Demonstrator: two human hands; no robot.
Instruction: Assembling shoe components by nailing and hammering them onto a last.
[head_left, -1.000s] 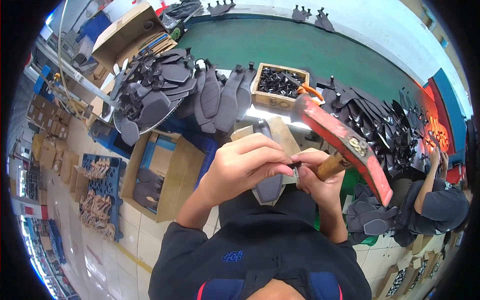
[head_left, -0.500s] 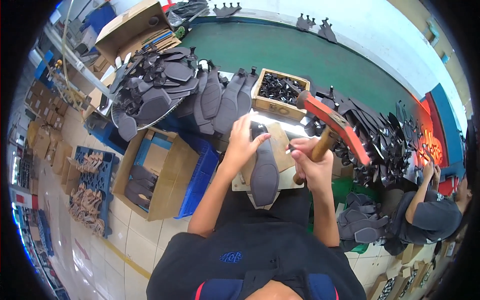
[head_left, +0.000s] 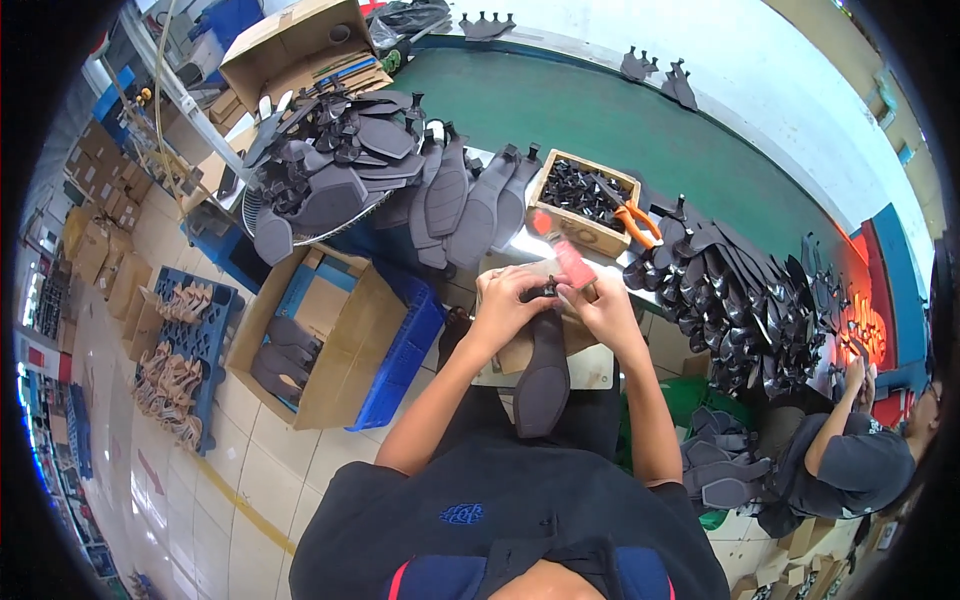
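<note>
A dark grey shoe sole (head_left: 543, 385) with a heel at its far end lies before me on a work board, its broad toe end toward my body. My left hand (head_left: 503, 308) is closed around the heel end. Close beside it, my right hand (head_left: 604, 312) keeps a red-headed hammer (head_left: 574, 264) in its grip, the head blurred and pointing away. The right thumb and fingertips meet the left fingers at the heel. Whether the small dark piece there is a separate part, I cannot make out. The hands partly hide the heel and the board.
Beyond my hands stands a wooden box (head_left: 566, 221) of small black parts, with orange-handled pliers (head_left: 637, 222) on it. Heaped soles fill a wire basket (head_left: 385, 200) at left; more soles (head_left: 735, 285) lie right. A carton (head_left: 345, 345) stands left. A co-worker (head_left: 860, 465) sits right, near a glowing heater.
Both hands have come together at the heel. The right hand moved left with the hammer, and the sole shifted slightly toward me. The pliers on the box now show clear of the hammer.
</note>
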